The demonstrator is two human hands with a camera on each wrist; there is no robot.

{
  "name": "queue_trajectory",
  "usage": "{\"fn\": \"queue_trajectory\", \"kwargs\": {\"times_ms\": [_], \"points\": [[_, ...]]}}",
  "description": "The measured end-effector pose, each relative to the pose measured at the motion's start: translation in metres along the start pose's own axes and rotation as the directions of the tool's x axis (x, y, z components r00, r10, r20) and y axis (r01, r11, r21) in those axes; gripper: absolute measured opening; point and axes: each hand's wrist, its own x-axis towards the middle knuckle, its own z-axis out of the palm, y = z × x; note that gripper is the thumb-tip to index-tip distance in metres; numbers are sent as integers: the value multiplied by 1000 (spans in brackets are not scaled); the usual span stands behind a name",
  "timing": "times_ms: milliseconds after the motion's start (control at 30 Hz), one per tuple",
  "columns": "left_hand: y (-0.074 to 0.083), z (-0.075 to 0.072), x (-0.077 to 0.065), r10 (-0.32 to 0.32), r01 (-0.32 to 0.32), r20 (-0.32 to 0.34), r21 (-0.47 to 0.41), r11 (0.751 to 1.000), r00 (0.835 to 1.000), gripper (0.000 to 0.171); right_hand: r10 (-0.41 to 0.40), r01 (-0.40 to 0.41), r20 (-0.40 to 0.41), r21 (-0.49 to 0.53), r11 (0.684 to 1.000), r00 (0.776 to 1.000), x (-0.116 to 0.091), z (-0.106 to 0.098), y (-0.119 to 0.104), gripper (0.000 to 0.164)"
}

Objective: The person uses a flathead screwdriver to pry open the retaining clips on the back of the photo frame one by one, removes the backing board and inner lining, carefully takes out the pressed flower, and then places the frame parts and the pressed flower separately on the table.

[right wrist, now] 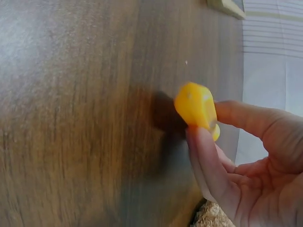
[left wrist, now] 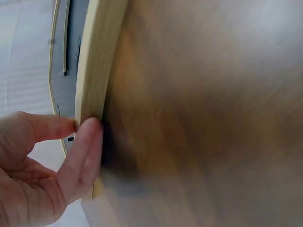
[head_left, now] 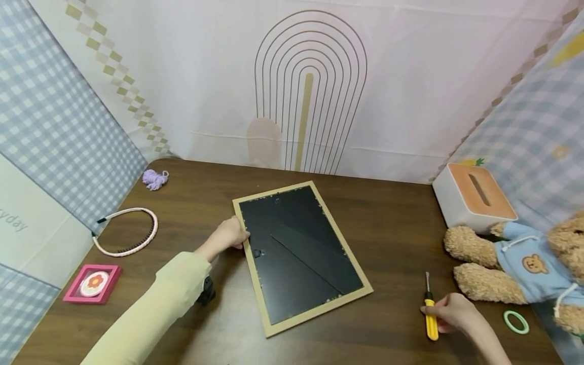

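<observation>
A picture frame lies back side up in the middle of the table, with a pale wood rim, a black backing board and a slanted stand flap. My left hand pinches its left edge, thumb on top and fingers below, as the left wrist view shows. In my right hand is a screwdriver with a yellow handle, held between thumb and fingers. Its metal shaft points away from me, toward the back of the table. The right wrist view shows the handle's end over the wood.
At right are a white tissue box with a wooden lid, a teddy bear in blue and a green ring. Along the left side lie purple yarn, a headband and a pink box. A curtain hangs behind.
</observation>
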Motion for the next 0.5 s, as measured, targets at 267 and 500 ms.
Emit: {"fn": "queue_trajectory", "kwargs": {"times_ms": [267, 500], "points": [[5, -11, 18, -8, 7, 9, 115, 993, 1000, 48, 36, -40, 56, 68, 997, 998, -8, 0, 5, 24], [11, -9, 24, 60, -62, 17, 166, 984, 998, 43, 6, -10, 53, 73, 997, 999, -9, -5, 7, 36]]}}
